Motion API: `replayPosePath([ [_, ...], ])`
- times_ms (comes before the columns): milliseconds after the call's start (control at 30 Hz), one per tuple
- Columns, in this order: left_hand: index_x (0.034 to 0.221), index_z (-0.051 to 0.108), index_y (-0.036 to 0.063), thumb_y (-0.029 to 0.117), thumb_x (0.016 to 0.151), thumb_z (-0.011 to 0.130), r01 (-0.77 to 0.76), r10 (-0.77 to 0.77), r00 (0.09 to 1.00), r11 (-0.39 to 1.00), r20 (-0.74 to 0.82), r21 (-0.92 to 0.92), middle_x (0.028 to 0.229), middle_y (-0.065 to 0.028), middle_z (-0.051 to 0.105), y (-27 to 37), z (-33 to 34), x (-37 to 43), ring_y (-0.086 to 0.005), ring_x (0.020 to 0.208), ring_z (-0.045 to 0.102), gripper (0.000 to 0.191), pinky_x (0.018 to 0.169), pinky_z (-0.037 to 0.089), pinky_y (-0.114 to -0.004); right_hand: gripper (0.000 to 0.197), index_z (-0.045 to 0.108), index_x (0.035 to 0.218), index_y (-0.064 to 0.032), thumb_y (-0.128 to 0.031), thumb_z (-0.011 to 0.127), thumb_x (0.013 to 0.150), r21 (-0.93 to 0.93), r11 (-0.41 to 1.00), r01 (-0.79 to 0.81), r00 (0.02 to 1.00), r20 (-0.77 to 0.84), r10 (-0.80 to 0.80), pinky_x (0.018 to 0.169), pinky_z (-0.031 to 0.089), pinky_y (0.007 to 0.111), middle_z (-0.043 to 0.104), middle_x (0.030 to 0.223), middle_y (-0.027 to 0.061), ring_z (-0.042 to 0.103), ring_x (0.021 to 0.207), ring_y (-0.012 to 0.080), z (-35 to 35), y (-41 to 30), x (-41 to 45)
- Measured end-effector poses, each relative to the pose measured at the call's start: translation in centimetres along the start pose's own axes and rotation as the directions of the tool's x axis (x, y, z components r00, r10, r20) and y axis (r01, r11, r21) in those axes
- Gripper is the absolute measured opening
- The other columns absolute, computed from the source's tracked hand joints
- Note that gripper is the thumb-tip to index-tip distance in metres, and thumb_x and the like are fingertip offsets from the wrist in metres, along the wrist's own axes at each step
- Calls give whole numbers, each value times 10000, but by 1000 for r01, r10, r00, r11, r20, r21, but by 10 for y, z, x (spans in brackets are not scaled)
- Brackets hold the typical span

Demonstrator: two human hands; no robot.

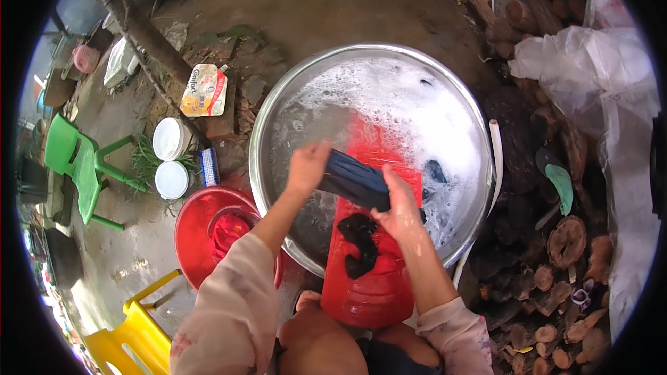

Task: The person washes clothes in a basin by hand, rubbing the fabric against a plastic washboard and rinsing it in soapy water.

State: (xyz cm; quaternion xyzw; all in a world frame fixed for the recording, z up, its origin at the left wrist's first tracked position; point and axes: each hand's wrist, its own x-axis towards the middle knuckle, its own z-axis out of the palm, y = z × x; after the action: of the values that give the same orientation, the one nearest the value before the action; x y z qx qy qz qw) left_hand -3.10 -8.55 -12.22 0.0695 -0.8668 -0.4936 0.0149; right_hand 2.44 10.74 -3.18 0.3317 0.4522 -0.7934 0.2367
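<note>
A dark blue cloth [357, 174] is stretched between my two hands over a large metal basin [260, 130]. My left hand [308, 164] grips its left end, slightly blurred. At the other end, my right hand [398, 198] holds the cloth between thumb and fingers. Below lies a red plastic washboard [346, 299], its far part sunk in sudsy water [437, 109] and its near end by my knees. A wet black cloth [360, 245] rests crumpled on the board, beside a red cloth [388, 255]. Bits of dark cloth [435, 171] poke through the foam.
Left of the basin stand a red plastic tub [190, 234] with red cloth [229, 232] inside, a scrubbing brush [209, 166], white buckets [172, 179] and a Comfort pouch [205, 89]. Small green [83, 166] and yellow chairs [127, 346] are farther left. Stacked logs [568, 242] line the right.
</note>
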Motion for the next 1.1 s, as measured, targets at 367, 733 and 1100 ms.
replayPosePath([
  [367,937,588,106,207,907,574,319,-200,948,614,249,-722,775,33,598,43,-56,-39,-44,624,551,106,472,380,-183,189,654,975,-98,-166,681,800,-378,794,476,838,-77,-539,423,326,194,532,665,-33,477,561,48,-43,-28,12],
  [733,943,600,19,244,937,536,199,-226,972,648,64,-735,823,-9,622,32,-46,-40,-71,721,561,234,669,465,-222,173,609,1050,-64,-132,551,902,-227,815,533,833,-30,-553,437,331,200,519,684,-3,423,509,55,-49,-19,30],
  [1100,983,549,46,437,940,451,466,-334,881,477,337,-746,887,-65,630,27,-33,-57,-170,781,633,405,711,520,-298,269,564,1124,-43,-43,518,859,-110,923,368,917,209,-340,615,461,239,613,917,49,569,774,110,-70,-32,12],
])
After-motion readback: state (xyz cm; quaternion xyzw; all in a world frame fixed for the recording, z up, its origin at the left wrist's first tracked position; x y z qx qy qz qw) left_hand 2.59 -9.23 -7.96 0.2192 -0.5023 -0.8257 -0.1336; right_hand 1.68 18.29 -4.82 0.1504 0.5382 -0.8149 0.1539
